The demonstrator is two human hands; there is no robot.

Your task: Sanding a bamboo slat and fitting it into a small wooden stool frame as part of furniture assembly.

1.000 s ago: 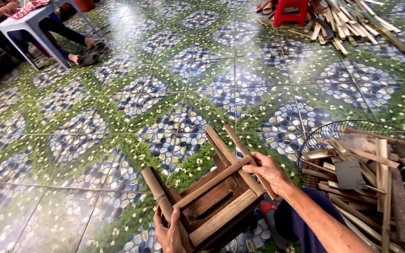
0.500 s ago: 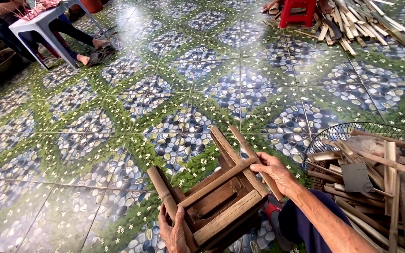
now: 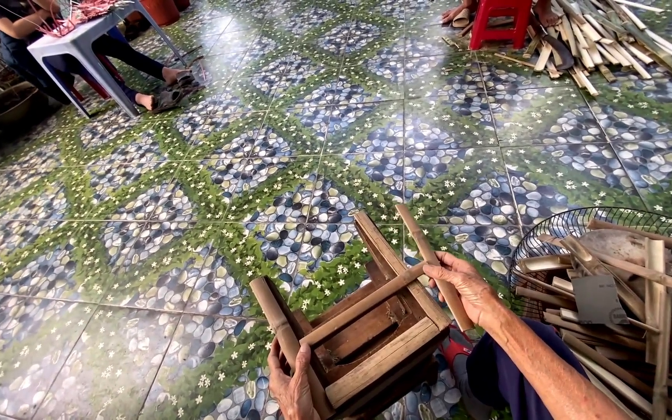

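The left hand [image 3: 293, 385] was closed around a near leg of the upturned bamboo stool [image 3: 359, 330], while the right hand [image 3: 460, 288] gripped a far leg where a crossbar met it. The stool rested low before the person on the patterned tile floor [image 3: 196, 194]. Just right stood a wire basket [image 3: 554, 225] of bamboo offcuts [image 3: 639, 311].

Bare forearms, dark blue trousers [image 3: 499, 373]

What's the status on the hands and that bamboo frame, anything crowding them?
Left hand grips one leg of bamboo stool frame. Right hand holds a far leg. Wire basket of bamboo offcuts sits beside, apart.
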